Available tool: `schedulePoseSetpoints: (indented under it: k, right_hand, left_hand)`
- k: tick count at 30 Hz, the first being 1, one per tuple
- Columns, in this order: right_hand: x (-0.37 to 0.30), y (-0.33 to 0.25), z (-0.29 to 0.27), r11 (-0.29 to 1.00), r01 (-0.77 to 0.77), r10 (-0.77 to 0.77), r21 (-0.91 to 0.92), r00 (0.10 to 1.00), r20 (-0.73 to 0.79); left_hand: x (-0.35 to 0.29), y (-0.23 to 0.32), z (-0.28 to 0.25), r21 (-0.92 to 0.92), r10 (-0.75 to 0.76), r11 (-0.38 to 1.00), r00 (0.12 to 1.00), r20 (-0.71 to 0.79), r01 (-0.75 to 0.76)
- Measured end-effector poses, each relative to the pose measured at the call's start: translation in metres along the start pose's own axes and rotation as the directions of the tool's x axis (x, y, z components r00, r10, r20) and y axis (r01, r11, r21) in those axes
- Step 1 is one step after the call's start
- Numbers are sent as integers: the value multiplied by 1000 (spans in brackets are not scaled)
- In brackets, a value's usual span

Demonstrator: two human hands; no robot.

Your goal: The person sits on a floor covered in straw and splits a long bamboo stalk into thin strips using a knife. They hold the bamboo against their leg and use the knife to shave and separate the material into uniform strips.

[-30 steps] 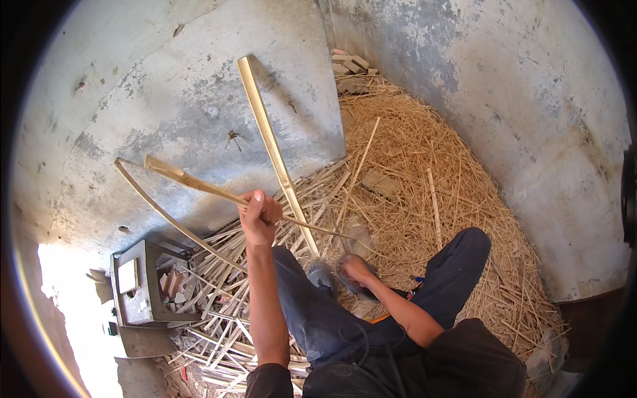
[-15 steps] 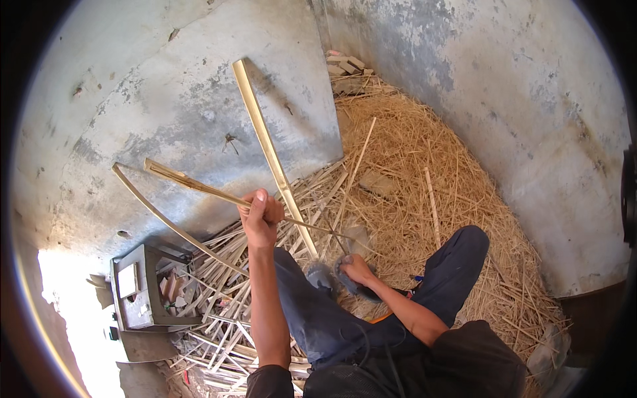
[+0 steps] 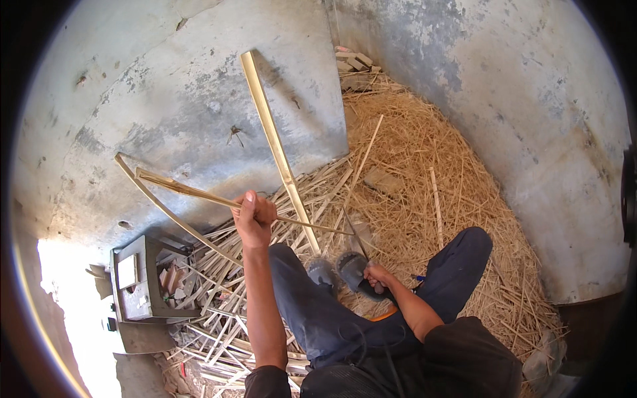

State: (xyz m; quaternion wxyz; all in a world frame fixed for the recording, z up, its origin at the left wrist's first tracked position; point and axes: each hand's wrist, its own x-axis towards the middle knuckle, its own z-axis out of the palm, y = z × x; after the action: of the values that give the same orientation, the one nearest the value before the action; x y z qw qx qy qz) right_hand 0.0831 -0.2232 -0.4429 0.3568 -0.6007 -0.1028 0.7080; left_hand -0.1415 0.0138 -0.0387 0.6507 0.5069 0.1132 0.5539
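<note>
My left hand [image 3: 254, 217] is closed round a long split bamboo strip [image 3: 182, 188], raised above my left knee. The strip's wider, frayed end points left toward the wall, and its thin end runs right, past my fist. Low between my knees, my right hand [image 3: 378, 275] grips the handle of a long narrow-bladed knife [image 3: 359, 240]. Its dark blade points away from me and up, close to the strip's thin end. Whether blade and strip touch, I cannot tell. Both of my feet are in grey slippers [image 3: 352, 268], just beside the right hand.
A wide bamboo slat [image 3: 271, 126] leans against the grey wall [image 3: 179, 99]; a bent strip [image 3: 169, 211] stands left of it. Split strips [image 3: 222, 331] and shavings [image 3: 424, 172] cover the floor. A box-like wooden stand [image 3: 142, 285] with rubble is at left, bricks [image 3: 355, 62] at the far corner.
My right hand has come back toward me and to the right with the knife. The left hand and its bamboo strip have shifted slightly left.
</note>
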Motion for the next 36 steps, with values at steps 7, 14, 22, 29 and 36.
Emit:
schedulePoseSetpoints:
  k: [7, 14, 22, 29, 36]
  right_hand:
    - [-31, -23, 22, 887, 167, -240, -430, 963, -120]
    - [-53, -38, 7, 816, 156, -250, -557, 963, -97]
    - [-56, -50, -18, 798, 86, -191, -596, 975, -114]
    - [-70, -28, -75, 630, 73, -320, -773, 931, -173]
    - [-67, -27, -88, 883, -122, 40, -453, 982, -187]
  left_hand:
    - [-2, 0, -12, -1, 43, 999, 999, -4, -43]
    - [-17, 8, -20, 13, 83, 997, 988, -132, -82]
    - [-72, 22, -36, 51, 181, 983, 978, -104, -177]
    - [-73, 20, -25, 28, 183, 983, 975, -125, -181]
    - [-80, 22, -33, 49, 207, 978, 949, -237, -201]
